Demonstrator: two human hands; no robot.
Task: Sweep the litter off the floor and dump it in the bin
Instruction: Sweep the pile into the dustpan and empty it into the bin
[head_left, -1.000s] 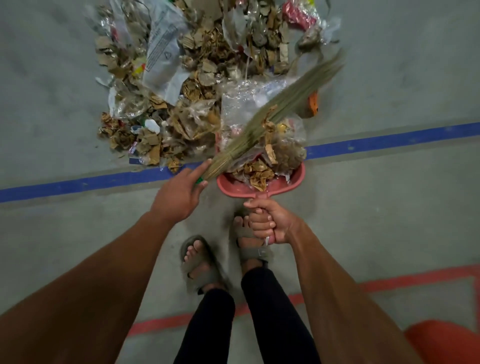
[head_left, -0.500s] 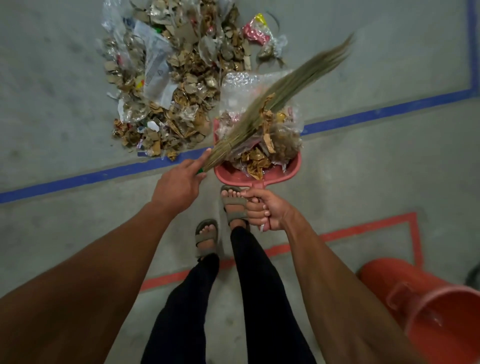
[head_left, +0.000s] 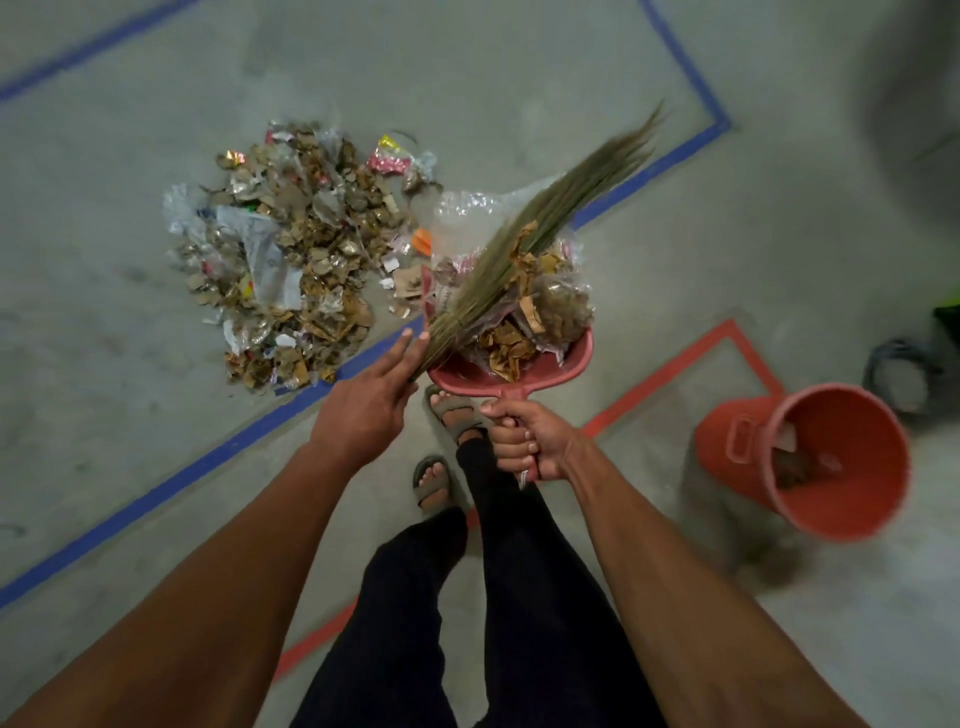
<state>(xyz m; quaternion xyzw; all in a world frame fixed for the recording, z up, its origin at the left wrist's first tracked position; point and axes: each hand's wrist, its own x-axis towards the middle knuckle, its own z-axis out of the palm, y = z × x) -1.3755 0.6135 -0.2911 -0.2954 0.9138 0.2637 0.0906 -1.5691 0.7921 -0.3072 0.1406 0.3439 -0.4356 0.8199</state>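
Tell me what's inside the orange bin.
The orange bin holds some brownish litter and a pale scrap at its bottom. Anything beneath that is covered, and blur hides the details.

Both forearms are bare from the lower edge of the view up to the wrists, with no sleeves, watch or bands showing. The bare left hand (head_left: 363, 415) and bare right hand (head_left: 535, 441) wear no gloves or rings that can be made out. The legs are covered by loose black fabric trousers (head_left: 498, 613) reaching the ankles. The feet wear grey-green open-toed strap sandals (head_left: 434, 486), toes uncovered.
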